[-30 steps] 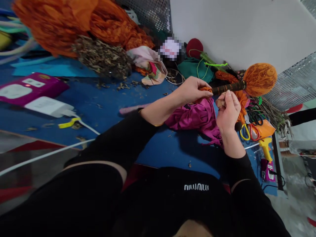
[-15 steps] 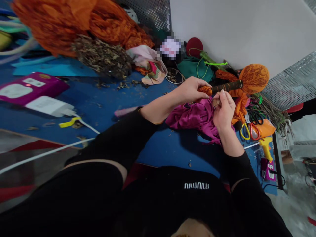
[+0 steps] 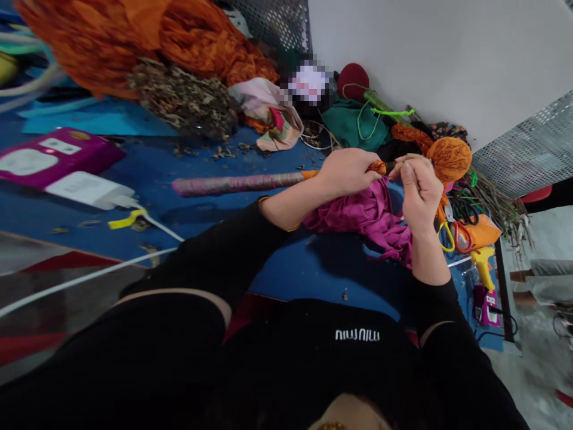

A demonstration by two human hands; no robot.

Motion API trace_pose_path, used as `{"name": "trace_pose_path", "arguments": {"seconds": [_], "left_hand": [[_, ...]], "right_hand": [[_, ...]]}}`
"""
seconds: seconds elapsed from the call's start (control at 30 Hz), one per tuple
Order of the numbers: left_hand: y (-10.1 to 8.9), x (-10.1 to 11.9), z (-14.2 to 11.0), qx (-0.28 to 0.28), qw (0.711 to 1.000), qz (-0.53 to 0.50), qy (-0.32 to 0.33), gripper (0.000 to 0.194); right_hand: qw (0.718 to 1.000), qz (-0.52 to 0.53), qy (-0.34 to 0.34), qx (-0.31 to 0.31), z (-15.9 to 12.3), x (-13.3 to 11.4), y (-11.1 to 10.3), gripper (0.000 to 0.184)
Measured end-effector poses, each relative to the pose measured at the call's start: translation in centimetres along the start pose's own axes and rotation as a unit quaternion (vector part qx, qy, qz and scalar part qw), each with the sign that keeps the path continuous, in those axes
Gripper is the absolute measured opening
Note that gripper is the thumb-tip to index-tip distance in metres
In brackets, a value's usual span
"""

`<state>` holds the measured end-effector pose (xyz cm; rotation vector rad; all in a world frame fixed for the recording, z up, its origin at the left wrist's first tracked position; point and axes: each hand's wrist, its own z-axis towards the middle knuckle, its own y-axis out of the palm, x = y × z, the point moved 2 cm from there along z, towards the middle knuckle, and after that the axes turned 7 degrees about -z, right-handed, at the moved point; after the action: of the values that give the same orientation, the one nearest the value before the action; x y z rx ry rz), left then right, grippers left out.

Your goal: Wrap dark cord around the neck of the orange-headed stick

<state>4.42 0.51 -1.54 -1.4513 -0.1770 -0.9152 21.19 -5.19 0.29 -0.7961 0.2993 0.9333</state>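
My left hand (image 3: 347, 172) is wrapped round a long stick (image 3: 237, 183) covered in pink patterned wrap, which runs left across the blue table (image 3: 233, 161). At the stick's right end sits a ball of orange patterned cloth (image 3: 449, 157). My right hand (image 3: 418, 190) is closed in a pinch on the stick just below that orange ball, close to my left hand. Beneath both hands lies a crumpled magenta cloth (image 3: 362, 214).
Orange fabric (image 3: 134, 42) and dried plant matter (image 3: 183, 101) are heaped at the back left. A purple power strip (image 3: 54, 152) with a white charger (image 3: 85, 188) lies left. Scissors (image 3: 452, 236), a yellow glue gun (image 3: 483, 266), twigs (image 3: 496, 209) and green cloth (image 3: 353, 122) crowd the right.
The stick has slid left through my hands, so its pink-wrapped length now sticks out left of my left hand and the orange ball sits near my right hand's fingers.
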Motion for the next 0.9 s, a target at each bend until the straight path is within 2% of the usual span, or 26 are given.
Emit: {"name": "trace_pose_path", "arguments": {"seconds": [0.07, 0.13, 0.23, 0.37, 0.43, 0.53, 0.67, 0.9], "left_hand": [[0.2, -0.2, 0.2, 0.001, 1.000, -0.018, 0.001, 0.039], [0.5, -0.5, 0.4, 0.002, 0.998, -0.057, 0.015, 0.048], [0.8, -0.8, 0.7, 0.008, 0.993, -0.110, 0.047, 0.051], [1.1, -0.8, 0.6, 0.012, 0.991, -0.120, 0.066, 0.035], [1.2, -0.6, 0.5, 0.001, 0.991, -0.119, 0.067, 0.029], [1.5, -0.1, 0.2, -0.019, 0.992, -0.103, 0.072, 0.028], [1.6, 0.5, -0.3, -0.013, 0.995, -0.065, 0.074, 0.032], [1.5, 0.7, -0.5, -0.022, 0.994, -0.076, 0.073, 0.043]], "right_hand": [[0.996, -0.082, -0.025, -0.009, 0.3, 0.0, -0.7, 0.056], [0.993, -0.113, -0.030, -0.025, 0.5, 0.0, -1.2, 0.057], [0.995, -0.062, -0.030, -0.074, 0.5, -0.1, -1.4, 0.057], [0.987, 0.045, 0.007, -0.152, 0.4, 0.2, -0.6, 0.059], [0.986, 0.095, 0.055, -0.128, 0.3, 1.0, -0.2, 0.061], [0.983, 0.144, 0.102, -0.051, 0.4, 2.5, 0.3, 0.061], [0.983, 0.149, 0.110, -0.013, 0.6, 3.7, 0.7, 0.056], [0.986, 0.117, 0.118, 0.023, 0.8, 5.0, 0.9, 0.060]]}}
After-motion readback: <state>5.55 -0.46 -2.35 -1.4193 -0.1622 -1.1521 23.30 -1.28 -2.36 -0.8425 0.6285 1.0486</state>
